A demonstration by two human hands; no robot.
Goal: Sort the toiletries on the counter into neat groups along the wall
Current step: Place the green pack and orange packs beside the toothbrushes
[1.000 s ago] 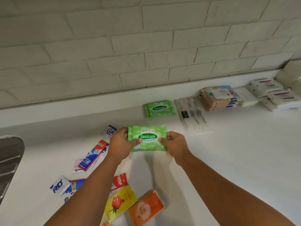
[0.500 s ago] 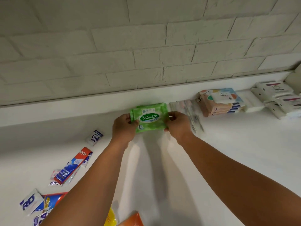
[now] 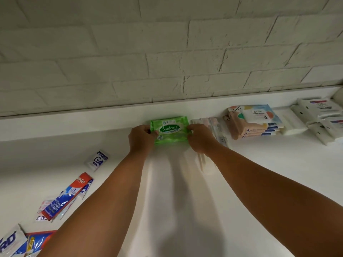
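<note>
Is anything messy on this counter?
Yes. The small sachets on the left lie scattered at odd angles, some overlapping, away from the wall. The stacked packs on the right sit tidy by the wall, where the left hand and right hand hold the green wipes pack.

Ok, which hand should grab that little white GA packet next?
Probably the left hand. The GA packet lies left of the green wipes pack both hands hold, on that hand's side; the right hand would have to cross over.
</note>
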